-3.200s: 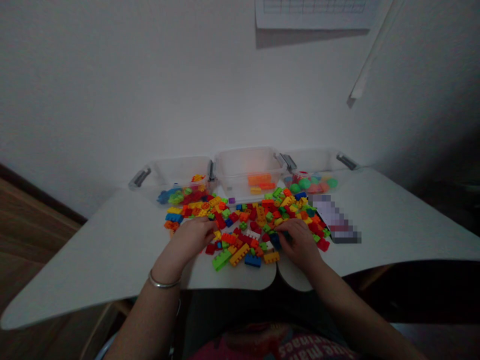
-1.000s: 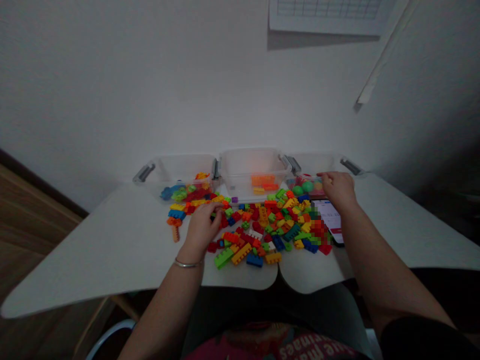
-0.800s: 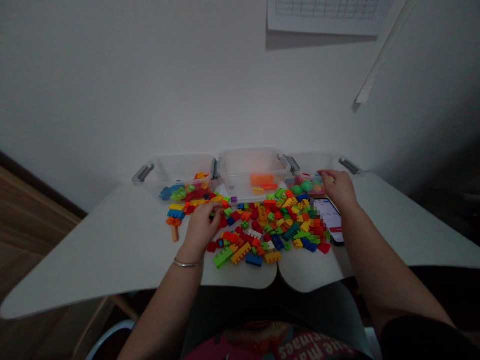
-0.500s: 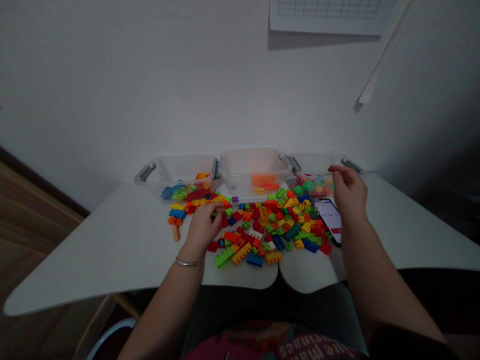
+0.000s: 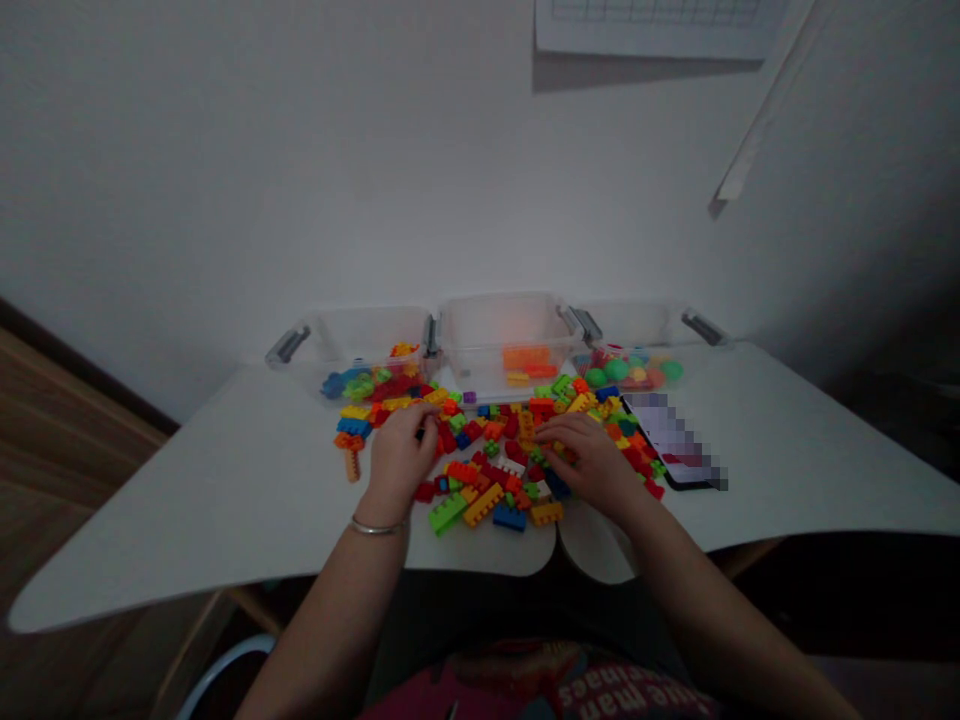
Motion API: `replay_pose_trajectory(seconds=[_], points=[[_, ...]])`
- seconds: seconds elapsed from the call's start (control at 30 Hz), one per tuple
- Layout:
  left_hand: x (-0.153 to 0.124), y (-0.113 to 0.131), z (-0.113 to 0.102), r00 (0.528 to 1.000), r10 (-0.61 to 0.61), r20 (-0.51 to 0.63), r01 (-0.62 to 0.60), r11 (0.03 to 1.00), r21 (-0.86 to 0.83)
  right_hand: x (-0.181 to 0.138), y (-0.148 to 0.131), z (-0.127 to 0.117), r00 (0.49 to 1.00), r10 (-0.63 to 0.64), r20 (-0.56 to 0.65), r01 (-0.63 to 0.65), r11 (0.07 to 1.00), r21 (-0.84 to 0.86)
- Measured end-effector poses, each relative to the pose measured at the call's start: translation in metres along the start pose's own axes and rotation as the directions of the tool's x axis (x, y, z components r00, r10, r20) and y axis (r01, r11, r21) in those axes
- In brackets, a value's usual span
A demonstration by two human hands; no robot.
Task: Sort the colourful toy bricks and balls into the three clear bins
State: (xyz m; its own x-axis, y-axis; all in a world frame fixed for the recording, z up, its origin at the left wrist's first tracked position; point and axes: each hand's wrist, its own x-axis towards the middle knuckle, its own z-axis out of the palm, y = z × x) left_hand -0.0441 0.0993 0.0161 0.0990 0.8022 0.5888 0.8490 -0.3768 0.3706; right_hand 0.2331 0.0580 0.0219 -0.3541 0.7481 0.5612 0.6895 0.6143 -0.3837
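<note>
A pile of colourful toy building bricks spreads over the middle of the white table. My left hand, with a bracelet at the wrist, rests at the left side of the pile, its fingers curled in; what they hold, if anything, is hidden. Over the right part of the pile is my right hand, fingers stretched toward a yellow-orange brick, thumb apart and nothing visibly held. An orange stick-like piece lies left of my left hand.
Three clear bins stand along the wall: the left bin holds coloured pieces, the middle bin orange bricks, the right bin green balls and other round pieces. A phone lies right of the pile on the table.
My right hand has moved left and down from the right bin to the brick pile, uncovering the phone and a green ball. My left hand has barely moved.
</note>
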Motion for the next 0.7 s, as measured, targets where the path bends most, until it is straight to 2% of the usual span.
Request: replay_pose_trajectory(seconds=[0.17,0.3,0.5,0.7], points=[[-0.001,0.000,0.000,1.000,0.011,0.022,-0.011,1.000,-0.008,-0.003,-0.011,0.004,0.972,-0.059,0.229,0.059,0.998,0.007],[-0.001,-0.002,0.001,1.000,-0.002,0.023,0.003,1.000,-0.029,-0.008,-0.017,0.003,0.939,-0.111,0.325,0.110,0.994,0.022],[-0.002,-0.001,0.001,1.000,-0.002,0.017,0.002,0.999,-0.035,-0.016,-0.014,0.017,0.925,-0.130,0.358,0.134,0.991,0.013],[-0.002,-0.001,0.002,0.999,0.023,0.031,-0.021,0.998,-0.052,-0.013,-0.007,0.034,0.954,-0.124,0.275,0.134,0.991,-0.018]])
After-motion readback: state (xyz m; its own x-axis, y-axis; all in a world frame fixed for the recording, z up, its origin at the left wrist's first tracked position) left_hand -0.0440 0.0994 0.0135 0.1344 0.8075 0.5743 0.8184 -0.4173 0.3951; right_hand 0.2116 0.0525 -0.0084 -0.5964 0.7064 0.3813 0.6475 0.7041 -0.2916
